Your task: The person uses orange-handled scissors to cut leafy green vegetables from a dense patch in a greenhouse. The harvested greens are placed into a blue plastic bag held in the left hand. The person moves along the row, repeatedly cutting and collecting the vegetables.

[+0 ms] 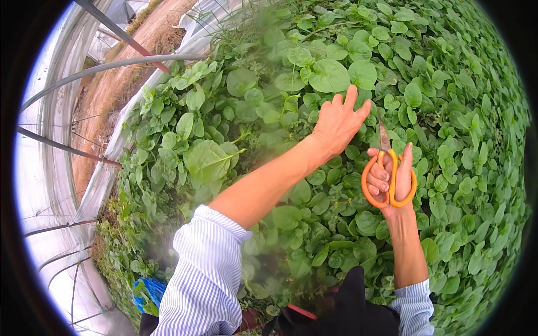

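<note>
My left hand [342, 122] reaches palm down over a dense bed of broad-leaved green plants [294, 218]. Its fingers are spread, and the tips come up to a large round leaf [329, 75]; no object shows in them. To its right, my right hand [388, 178] is turned palm up and holds a pair of scissors [393, 168] with orange and yellow handles. Some fingers pass through the handle loops. The blades look closed, are brownish near the pivot and point away from me. Left of my left forearm, leaves with pale stalks [212, 159] lie on the foliage.
A blue plastic bag [151, 292] with green leaves at its mouth sits at lower left, partly behind my sleeve. Along the left run metal hoop poles [113, 65] and clear plastic sheeting [54, 180] of a greenhouse tunnel. Bare brown ground [101, 113] shows beyond the sheeting.
</note>
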Demonstrator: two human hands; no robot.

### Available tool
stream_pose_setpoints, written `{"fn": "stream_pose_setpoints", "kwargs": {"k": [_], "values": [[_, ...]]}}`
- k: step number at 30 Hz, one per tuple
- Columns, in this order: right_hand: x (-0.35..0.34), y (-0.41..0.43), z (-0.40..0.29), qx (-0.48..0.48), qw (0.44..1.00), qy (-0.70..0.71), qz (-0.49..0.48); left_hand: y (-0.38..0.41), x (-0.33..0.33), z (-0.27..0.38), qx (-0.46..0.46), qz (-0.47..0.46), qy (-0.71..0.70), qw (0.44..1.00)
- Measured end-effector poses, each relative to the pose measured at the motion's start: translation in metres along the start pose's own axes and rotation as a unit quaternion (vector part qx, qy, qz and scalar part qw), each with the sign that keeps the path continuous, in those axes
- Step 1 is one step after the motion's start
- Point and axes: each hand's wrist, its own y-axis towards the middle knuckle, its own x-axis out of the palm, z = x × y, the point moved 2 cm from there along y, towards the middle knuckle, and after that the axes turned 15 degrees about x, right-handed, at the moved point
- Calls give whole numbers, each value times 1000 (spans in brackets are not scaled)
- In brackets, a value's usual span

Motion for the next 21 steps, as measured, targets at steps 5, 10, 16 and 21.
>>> {"fn": "stream_pose_setpoints", "kwargs": {"k": [5, 10, 16, 21], "values": [[-1, 8, -3, 6, 999, -30, -8, 7, 1, -23, -40, 2, -30, 999], [8, 19, -2, 24, 994, -98, -47, -1, -3, -63, -100, 31, -86, 991], [24, 39, 2, 64, 988, -132, -48, -17, -4, -87, -193, 45, -130, 972], [34, 71, -6, 142, 982, -115, -50, -22, -4, -93, -206, 57, -155, 965]]}}
